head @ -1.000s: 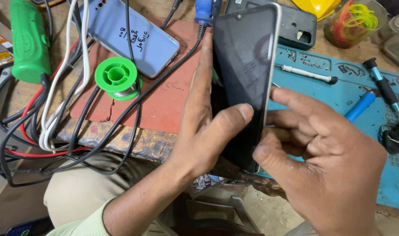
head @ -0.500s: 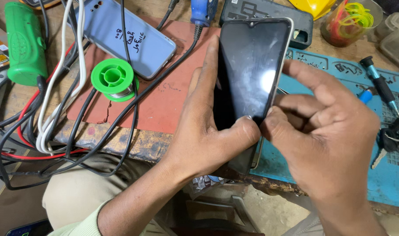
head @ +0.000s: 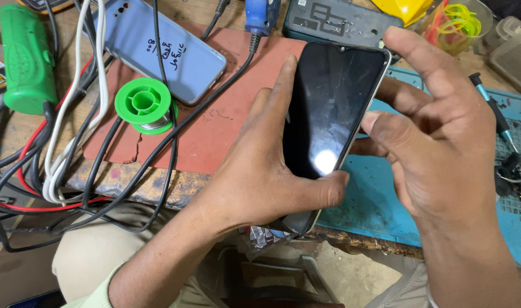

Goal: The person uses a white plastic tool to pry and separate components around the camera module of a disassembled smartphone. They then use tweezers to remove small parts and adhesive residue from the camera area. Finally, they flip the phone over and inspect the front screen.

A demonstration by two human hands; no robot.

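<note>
A black smartphone point(head: 329, 114) with a dark, scratched screen is held upright over the bench edge. My left hand point(head: 260, 177) grips it from behind and the left side, thumb across the lower screen. My right hand point(head: 437, 142) touches its right edge and top corner with the fingertips, fingers spread.
A blue phone point(head: 158, 45) with handwriting lies face down on a red mat point(head: 226, 120). A green solder spool point(head: 143, 105), a green box point(head: 26, 57) and tangled cables point(head: 72, 159) lie to the left. A teal mat point(head: 386, 199) carries a screwdriver point(head: 491, 108) at the right.
The phone has turned from edge-on to screen facing me and risen. My right hand has shifted from the lower edge up along the right side to the top corner.
</note>
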